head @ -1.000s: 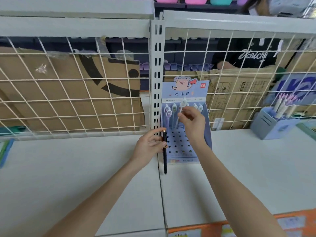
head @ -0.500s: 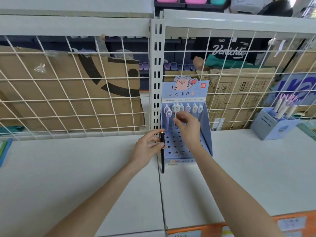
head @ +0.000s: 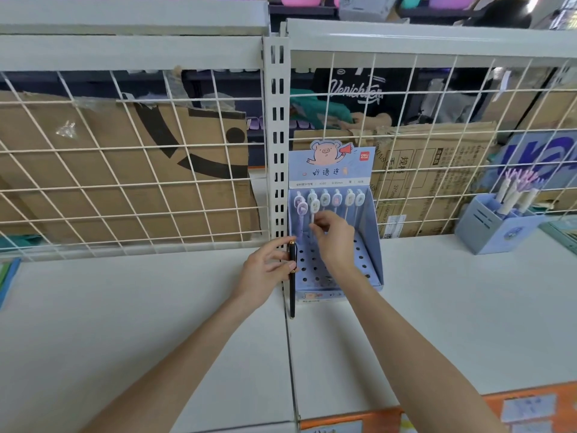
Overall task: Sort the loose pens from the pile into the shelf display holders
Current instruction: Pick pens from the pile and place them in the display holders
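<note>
Pale blue display box (head: 373, 232) with a pink pig on its header, its floor dotted with dark holes. Pens (head: 337, 200) in it carry white and lilac oval tops. Black pen (head: 292, 282), gold trim at the cap. White shelf (head: 125, 323), cream wire grid (head: 125, 182), brown cardboard (head: 93, 170) with black markings behind. Blue-grey pen cup (head: 490, 226) off right, orange strip (head: 530, 407) along the front edge.
</note>
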The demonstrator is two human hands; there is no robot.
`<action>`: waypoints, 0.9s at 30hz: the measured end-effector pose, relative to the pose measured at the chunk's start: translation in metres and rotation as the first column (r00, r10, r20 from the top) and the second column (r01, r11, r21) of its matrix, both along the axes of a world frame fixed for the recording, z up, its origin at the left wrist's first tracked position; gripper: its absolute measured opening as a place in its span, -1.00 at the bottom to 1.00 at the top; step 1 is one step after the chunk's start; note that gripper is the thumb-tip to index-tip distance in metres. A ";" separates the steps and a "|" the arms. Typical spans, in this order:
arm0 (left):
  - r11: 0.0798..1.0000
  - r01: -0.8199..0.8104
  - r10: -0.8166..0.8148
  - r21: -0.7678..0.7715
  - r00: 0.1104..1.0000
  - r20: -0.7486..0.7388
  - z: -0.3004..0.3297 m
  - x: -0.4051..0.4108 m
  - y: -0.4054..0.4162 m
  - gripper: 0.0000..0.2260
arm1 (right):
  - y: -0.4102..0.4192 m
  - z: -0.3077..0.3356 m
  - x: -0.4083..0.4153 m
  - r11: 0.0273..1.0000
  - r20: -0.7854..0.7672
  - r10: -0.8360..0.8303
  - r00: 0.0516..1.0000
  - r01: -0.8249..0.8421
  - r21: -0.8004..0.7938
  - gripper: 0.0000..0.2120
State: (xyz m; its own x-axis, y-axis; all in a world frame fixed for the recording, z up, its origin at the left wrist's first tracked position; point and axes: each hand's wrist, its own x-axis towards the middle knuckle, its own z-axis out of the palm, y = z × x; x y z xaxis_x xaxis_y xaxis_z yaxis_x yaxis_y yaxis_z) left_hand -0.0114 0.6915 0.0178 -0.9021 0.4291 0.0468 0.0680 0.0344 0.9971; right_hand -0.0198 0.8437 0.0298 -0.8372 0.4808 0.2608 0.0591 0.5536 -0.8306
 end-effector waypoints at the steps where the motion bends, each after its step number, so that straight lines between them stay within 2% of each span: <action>1: 1.000 0.000 0.000 -0.002 1.000 -0.002 0.000 0.000 0.000 -0.62 | -0.001 0.000 0.000 1.000 0.004 -0.003 1.000 0.003 -0.003 -0.91; 9: 0.999 -0.032 0.031 -0.031 0.999 -0.019 0.002 0.005 0.002 -0.63 | 0.002 -0.002 0.000 1.000 0.002 0.002 1.000 -0.002 -0.016 -0.92; 15: 0.993 -0.115 0.114 -0.038 0.993 -0.012 0.003 0.012 0.005 -0.63 | 0.007 -0.004 -0.002 0.999 0.014 0.046 0.999 -0.046 -0.023 -0.93; 21: 0.979 -0.204 0.204 0.018 0.979 0.003 0.005 0.028 0.011 -0.61 | 0.014 -0.005 -0.002 0.994 0.017 0.112 0.994 -0.112 -0.013 -0.93; 25: 0.962 -0.247 0.243 0.121 0.969 0.043 0.009 0.043 0.012 -0.62 | 0.014 -0.007 0.018 0.980 0.022 0.164 0.986 -0.160 -0.118 -0.71; 27: 0.947 -0.264 0.256 0.180 0.964 0.068 0.013 0.049 0.011 -0.63 | 0.016 -0.011 0.042 0.965 -0.016 0.160 0.987 -0.159 -0.207 -0.71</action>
